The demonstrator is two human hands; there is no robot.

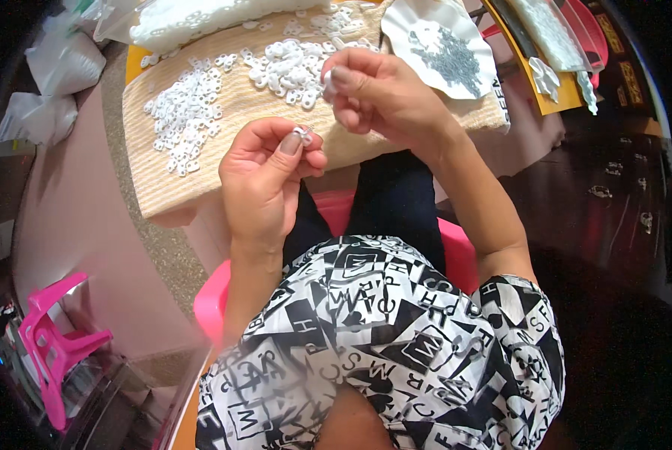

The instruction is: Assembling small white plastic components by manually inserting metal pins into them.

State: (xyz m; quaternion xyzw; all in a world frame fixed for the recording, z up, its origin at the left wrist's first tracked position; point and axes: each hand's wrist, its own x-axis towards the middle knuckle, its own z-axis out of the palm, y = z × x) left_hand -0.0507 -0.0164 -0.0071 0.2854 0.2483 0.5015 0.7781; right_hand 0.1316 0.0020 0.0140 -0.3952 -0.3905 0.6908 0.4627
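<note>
Left hand (264, 176) pinches a small white clip (303, 134) between thumb and forefinger, above the mat's (171, 180) near edge. Right hand (384, 94) closes its fingertips on a second piece (327, 82) over the loose pile (287, 64). Best done with both pieces squared before pressing together; pins (452, 56) lie in a dish (407, 22) at the far right corner.

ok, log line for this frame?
left hand: pinching small white piece | right hand: pinching white part | woven mat: loose white pieces
</note>
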